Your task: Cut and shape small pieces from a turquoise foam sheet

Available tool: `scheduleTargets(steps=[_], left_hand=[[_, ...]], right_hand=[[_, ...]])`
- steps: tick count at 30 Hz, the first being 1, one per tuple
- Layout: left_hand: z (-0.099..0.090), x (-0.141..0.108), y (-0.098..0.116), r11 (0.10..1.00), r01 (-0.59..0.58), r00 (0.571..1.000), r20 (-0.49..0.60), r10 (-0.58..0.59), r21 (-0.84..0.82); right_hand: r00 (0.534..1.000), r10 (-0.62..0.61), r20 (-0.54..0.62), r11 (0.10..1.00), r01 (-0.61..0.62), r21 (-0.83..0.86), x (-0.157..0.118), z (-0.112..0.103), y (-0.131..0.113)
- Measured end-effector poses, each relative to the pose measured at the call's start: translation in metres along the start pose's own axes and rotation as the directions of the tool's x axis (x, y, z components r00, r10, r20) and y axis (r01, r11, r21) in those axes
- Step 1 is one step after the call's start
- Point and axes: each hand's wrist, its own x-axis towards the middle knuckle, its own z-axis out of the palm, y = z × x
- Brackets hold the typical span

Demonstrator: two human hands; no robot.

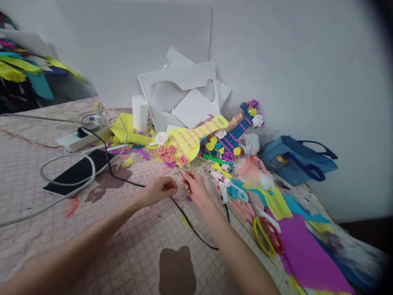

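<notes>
forearms [89, 241] nearest, worktop [138, 258] open btwn bar black cord [188, 221]; l hand [157, 191] & r hand [195, 187] curled, can't tell grip contents; purple sheet [310, 254] nr r edge.

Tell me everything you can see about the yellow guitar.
The yellow guitar looks like a paper craft: rounded body, slim neck, pinkish bands and string-like lines. Pink roses edge its lower end, with a white flower at its side. It rests on the patterned table, beside a blue guitar, neck pointing away rightward. Its underside is hidden.
</notes>
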Motion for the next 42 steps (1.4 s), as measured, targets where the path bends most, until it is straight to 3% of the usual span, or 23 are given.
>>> scheduleTargets(steps=[3,8,13,17,22,26,27,31,34,38,42], left_hand=[[-0.004,-0.003,-0.003,0.992,0.041,0.995,-0.094,-0.030,0.123],[-0.006,-0.005,-0.009,0.979,0.063,0.985,-0.173,-0.029,0.192],[-0.005,-0.011,-0.006,0.970,0.069,0.985,-0.171,-0.029,0.232],[-0.005,-0.015,-0.002,0.978,0.019,0.992,-0.124,0.007,0.208],[-0.006,-0.020,-0.001,0.987,-0.029,0.995,-0.093,0.044,0.161],[0.005,-0.028,0.006,0.978,-0.123,0.992,-0.018,0.127,0.168],[0.011,-0.030,0.009,0.974,-0.167,0.986,0.025,0.165,0.154],[0.035,-0.038,0.028,0.949,-0.311,0.938,0.175,0.298,0.053],[0.046,-0.039,0.041,0.952,-0.303,0.944,0.151,0.292,0.049],[0.056,-0.032,0.053,0.957,-0.290,0.950,0.117,0.288,0.004],[0.068,-0.016,0.056,0.952,-0.300,0.952,0.047,0.304,-0.063]], right_hand=[[0.998,-0.050,-0.042,0.995,0.046,-0.083,-0.008,-0.010,0.002],[0.983,-0.175,-0.047,0.932,0.150,-0.328,-0.004,-0.016,0.008],[0.969,-0.246,0.016,0.828,0.219,-0.517,0.017,0.001,0.012],[0.959,-0.248,0.136,0.776,0.281,-0.565,0.014,0.012,0.006],[0.954,-0.240,0.179,0.778,0.299,-0.552,-0.027,0.001,-0.007],[0.979,-0.202,0.009,0.850,0.180,-0.496,-0.071,-0.020,0.000],[0.977,-0.212,0.019,0.863,0.196,-0.467,-0.082,-0.025,0.003],[0.956,-0.152,0.251,0.935,0.221,-0.278,-0.109,-0.039,0.015],[0.979,-0.134,0.152,0.929,0.178,-0.323,-0.114,-0.049,0.018],[0.957,-0.288,-0.007,0.814,0.241,-0.528,-0.110,-0.062,0.018],[0.837,-0.547,-0.016,0.590,0.372,-0.717,-0.112,-0.069,0.015]])
